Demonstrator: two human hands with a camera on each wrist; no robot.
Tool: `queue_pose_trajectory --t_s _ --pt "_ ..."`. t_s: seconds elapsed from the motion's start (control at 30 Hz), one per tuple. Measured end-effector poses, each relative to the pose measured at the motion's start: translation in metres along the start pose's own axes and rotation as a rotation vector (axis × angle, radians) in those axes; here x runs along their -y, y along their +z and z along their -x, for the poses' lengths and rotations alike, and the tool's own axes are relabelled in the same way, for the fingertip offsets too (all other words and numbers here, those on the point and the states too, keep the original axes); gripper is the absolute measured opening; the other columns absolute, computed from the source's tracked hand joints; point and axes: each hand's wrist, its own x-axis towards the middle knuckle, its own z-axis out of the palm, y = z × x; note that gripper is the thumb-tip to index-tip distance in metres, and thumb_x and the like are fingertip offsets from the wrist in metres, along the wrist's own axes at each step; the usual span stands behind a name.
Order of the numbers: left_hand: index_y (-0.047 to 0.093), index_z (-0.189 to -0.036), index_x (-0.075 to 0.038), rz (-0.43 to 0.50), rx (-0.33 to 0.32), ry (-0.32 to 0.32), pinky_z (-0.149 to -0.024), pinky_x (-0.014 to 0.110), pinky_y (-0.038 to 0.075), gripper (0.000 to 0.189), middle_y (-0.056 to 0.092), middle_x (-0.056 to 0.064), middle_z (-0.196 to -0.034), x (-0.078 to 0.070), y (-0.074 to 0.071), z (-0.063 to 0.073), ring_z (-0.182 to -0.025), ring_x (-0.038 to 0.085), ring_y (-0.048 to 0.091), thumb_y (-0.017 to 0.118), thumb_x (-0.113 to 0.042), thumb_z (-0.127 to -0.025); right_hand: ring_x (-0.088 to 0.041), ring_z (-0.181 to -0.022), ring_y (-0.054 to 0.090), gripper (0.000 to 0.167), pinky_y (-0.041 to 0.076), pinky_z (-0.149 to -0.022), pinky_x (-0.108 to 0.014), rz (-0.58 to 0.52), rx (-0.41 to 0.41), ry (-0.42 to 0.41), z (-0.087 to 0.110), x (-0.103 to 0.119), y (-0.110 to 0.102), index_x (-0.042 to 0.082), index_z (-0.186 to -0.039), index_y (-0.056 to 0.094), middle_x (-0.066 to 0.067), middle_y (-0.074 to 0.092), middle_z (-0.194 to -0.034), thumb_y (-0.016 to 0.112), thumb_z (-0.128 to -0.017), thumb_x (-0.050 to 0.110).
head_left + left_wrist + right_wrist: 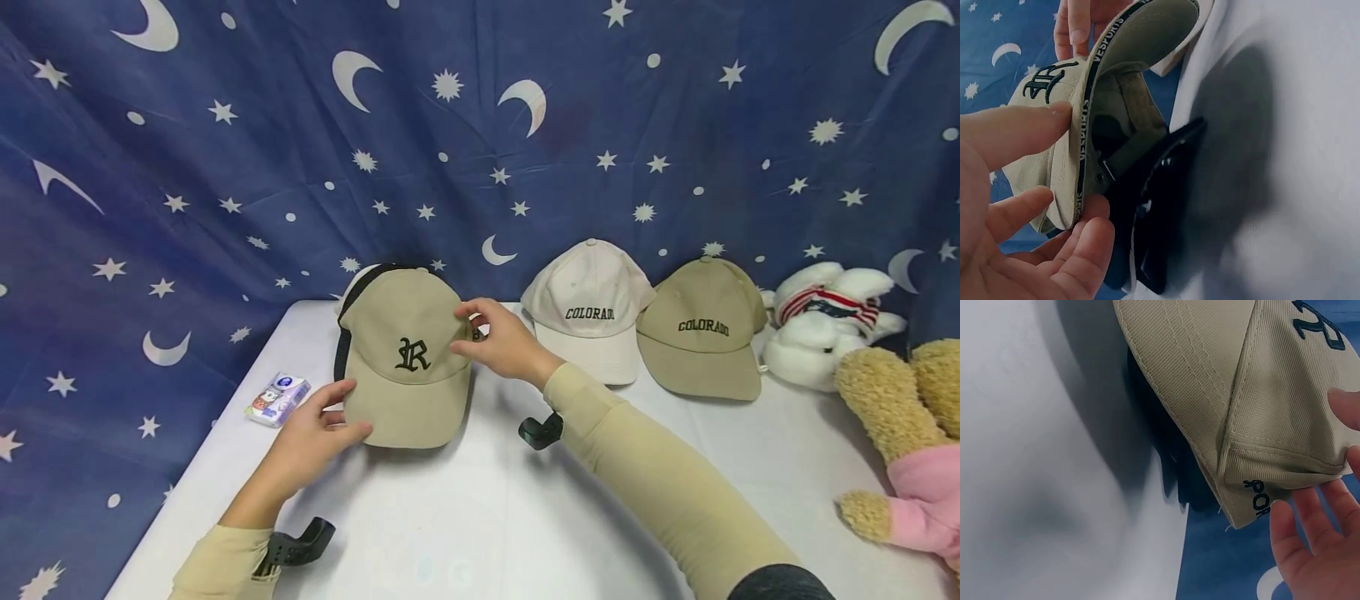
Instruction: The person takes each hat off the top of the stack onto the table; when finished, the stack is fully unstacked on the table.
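A beige baseball cap [408,417] with a black letter R on its front leans brim-down at the left back of the table. My left hand [315,433] pinches one side of the brim, thumb on top and fingers beneath, as the left wrist view shows. At the cap's opposite side, my right hand [506,343] grips the lower edge of the crown, its thumb on the outside. Lettering runs along a dark band under the brim. Directly behind the beige cap is a black cap [1154,206], mostly hidden, with a bit of white headwear [358,282] showing past it.
A small purple-and-white packet [277,400] lies left of my left hand. To the right stand a white COLORADO cap [588,292] and a tan COLORADO cap [697,304], then a white plush toy [813,350] and a teddy bear [885,400]. A starry blue curtain [465,125] hangs behind.
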Motion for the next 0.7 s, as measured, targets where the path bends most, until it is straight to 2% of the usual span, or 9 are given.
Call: queue_pose_trajectory --t_s 0.2,0.33,0.47,0.63,0.7 --pt "0.041 -0.148 0.001 0.064 0.022 0.028 -0.078 0.022 0.052 0.073 0.050 0.021 -0.138 -0.007 0.008 0.002 -0.106 0.024 0.059 0.077 -0.011 -0.087 -0.026 -0.112 0.058 0.045 0.052 -0.086 -0.034 -0.033 -0.011 -0.004 0.010 -0.004 -0.011 -0.001 -0.127 0.057 -0.012 0.058 -0.130 0.077 -0.087 0.010" --pt "0.043 -0.146 0.002 0.104 0.063 0.041 -0.075 0.023 0.052 0.070 0.065 0.016 -0.114 -0.010 0.017 0.003 -0.095 0.018 0.063 0.078 -0.008 -0.086 -0.027 -0.111 0.058 0.045 0.053 -0.086 -0.035 -0.043 -0.013 -0.007 0.018 -0.007 -0.020 -0.001 -0.126 0.058 -0.012 0.058 -0.128 0.077 -0.087 0.008" --pt "0.041 -0.146 0.004 0.154 0.124 0.063 -0.074 0.024 0.052 0.070 0.069 0.012 -0.094 -0.012 0.024 0.003 -0.088 0.016 0.065 0.076 -0.005 -0.086 -0.026 -0.111 0.058 0.046 0.053 -0.087 -0.036 -0.025 -0.009 -0.006 0.027 -0.009 -0.028 0.000 -0.127 0.058 -0.011 0.059 -0.128 0.078 -0.086 0.009" --pt "0.041 -0.145 0.005 0.227 0.186 0.076 -0.077 0.024 0.053 0.069 0.069 0.012 -0.094 -0.018 0.032 0.005 -0.089 0.017 0.066 0.075 -0.002 -0.086 -0.028 -0.109 0.057 0.048 0.052 -0.090 -0.043 -0.028 -0.013 -0.008 0.039 -0.009 -0.042 0.000 -0.127 0.059 -0.012 0.059 -0.128 0.079 -0.084 0.008" --pt "0.041 -0.145 0.005 0.245 0.203 0.078 -0.077 0.024 0.053 0.069 0.067 0.013 -0.099 -0.021 0.036 0.006 -0.090 0.018 0.066 0.075 -0.002 -0.086 -0.028 -0.109 0.056 0.048 0.051 -0.091 -0.046 -0.022 -0.012 -0.001 0.045 -0.007 -0.048 0.001 -0.127 0.059 -0.011 0.059 -0.127 0.079 -0.085 0.009"
